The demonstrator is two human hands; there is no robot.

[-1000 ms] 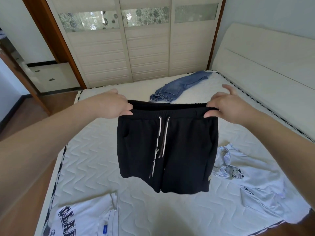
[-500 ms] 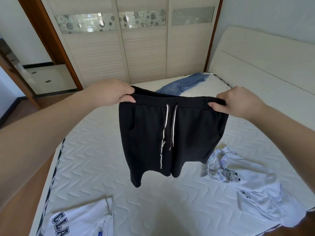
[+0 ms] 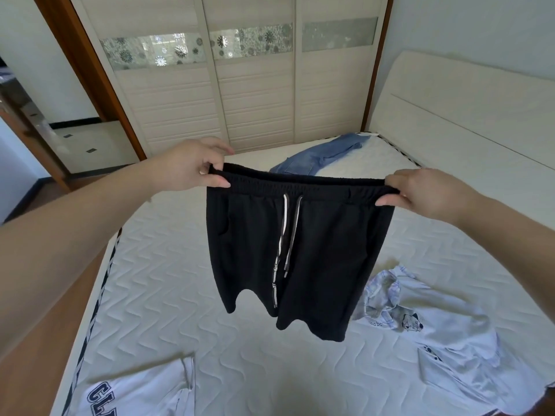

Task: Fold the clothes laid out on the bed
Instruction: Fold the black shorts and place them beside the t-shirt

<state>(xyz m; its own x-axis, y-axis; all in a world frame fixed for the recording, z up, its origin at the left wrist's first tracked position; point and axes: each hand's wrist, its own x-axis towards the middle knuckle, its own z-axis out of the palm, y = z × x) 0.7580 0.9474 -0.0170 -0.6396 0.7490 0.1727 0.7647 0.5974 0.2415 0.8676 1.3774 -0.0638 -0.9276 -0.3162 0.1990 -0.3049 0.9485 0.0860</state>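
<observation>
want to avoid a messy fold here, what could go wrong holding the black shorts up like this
1. The black shorts hang in the air, pinched only at the waistband corners by the left hand and right hand; a slip would probably drop them crumpled.
2. The drawstrings dangle loose and may get trapped in the fold.
3. The crumpled light shirt lies right beside the landing spot on the bed, so the shorts could overlap it.

A home bedroom: a quilted mattress (image 3: 168,295) with pale headboard (image 3: 468,121), a sliding-door wardrobe (image 3: 255,100) along the far wall, and wood flooring (image 3: 39,355).
</observation>
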